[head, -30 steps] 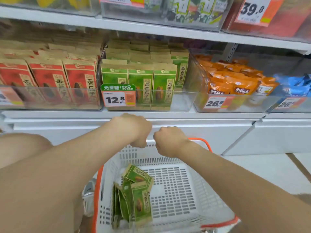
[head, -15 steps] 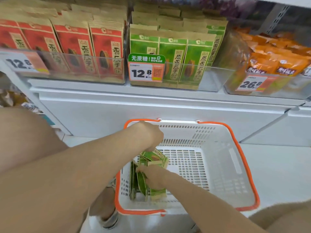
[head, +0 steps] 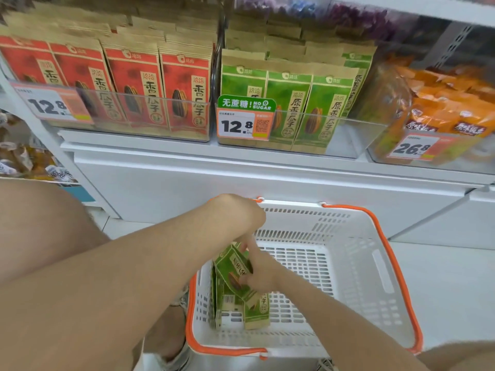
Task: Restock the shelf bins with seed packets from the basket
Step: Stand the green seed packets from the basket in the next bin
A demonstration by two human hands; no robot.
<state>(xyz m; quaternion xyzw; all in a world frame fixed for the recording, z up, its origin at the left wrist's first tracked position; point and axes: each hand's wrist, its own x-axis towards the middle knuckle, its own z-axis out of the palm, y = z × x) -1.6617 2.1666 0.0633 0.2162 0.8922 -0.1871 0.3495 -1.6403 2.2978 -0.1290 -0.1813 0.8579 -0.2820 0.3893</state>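
Room lies mostly to the right. The white basket shows its slotted bottom uncovered from the middle across to the orange rim, while the green packets stand bunched upright against its left wall. One tilted packet leans above the bunch. The right hand grips it, fingers curled round its edge. The left hand hovers over the basket's far left corner, wrist bent, fingers pointing down to that packet's top; whether they pinch it I cannot tell. Above, the clear green bin has open space at the right end of its front row. The red bin beside it is packed wall to wall. Pale floor shows right of the basket, and the shelf's white base panel rises just behind it.
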